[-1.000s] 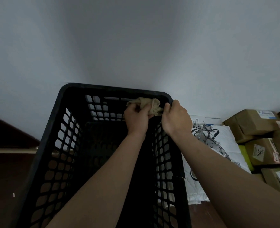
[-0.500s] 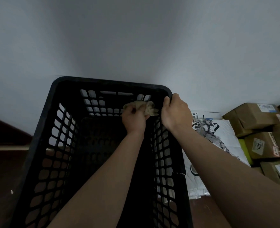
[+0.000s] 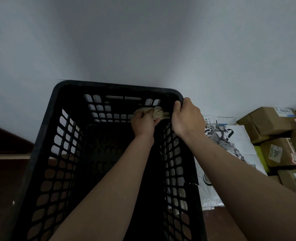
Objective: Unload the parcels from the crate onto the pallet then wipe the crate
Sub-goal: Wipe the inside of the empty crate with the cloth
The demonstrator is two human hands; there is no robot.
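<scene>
A tall black plastic crate (image 3: 44, 136) with lattice walls stands in front of me, and no parcels show inside it. My left hand (image 3: 142, 123) reaches into it and is closed on a crumpled beige cloth (image 3: 158, 113), pressing it against the inside of the far right corner. My right hand (image 3: 187, 117) grips the crate's right rim near that corner. Unloaded parcels lie to the right: a white printed mailer bag (image 3: 230, 153) and brown cardboard boxes (image 3: 272, 122).
A pale wall (image 3: 143, 40) rises just behind the crate. Dark brown floor (image 3: 2, 180) lies to the left with a light skirting strip. The stack of boxes fills the right edge, with a yellow-green packet (image 3: 261, 158) between the bag and the boxes.
My left hand has moved the cloth down from the top rim onto the inner wall at the far right corner. My right hand has stayed on the rim.
</scene>
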